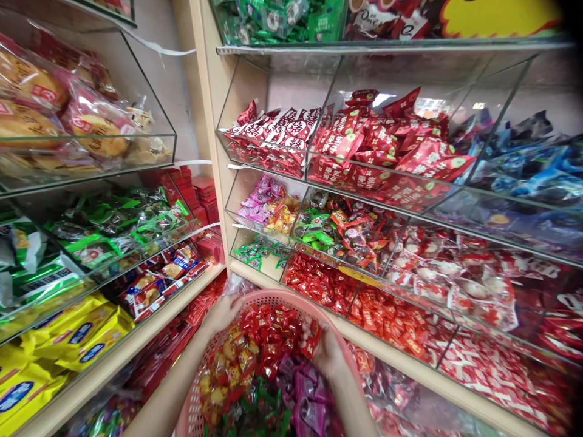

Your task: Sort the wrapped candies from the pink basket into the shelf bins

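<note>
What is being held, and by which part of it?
Right grip holds red candy, exact spot unclear. Left grip touches the pink basket rim; holding unclear.

Basket [273, 297], lower centre of frame: pink, perforated. Contents: red sweets [271, 349] at top, golden-yellow sweets [230, 364] at left, green sweets [259, 400] at bottom, purple sweets [310, 394] at right. Yellow packets [79, 334], lower left: blue ovals edged white. Lettered packets [373, 136], upper right: red, white characters. Neighbouring packets [280, 130], upper centre: dark red and white, patterned.
</note>
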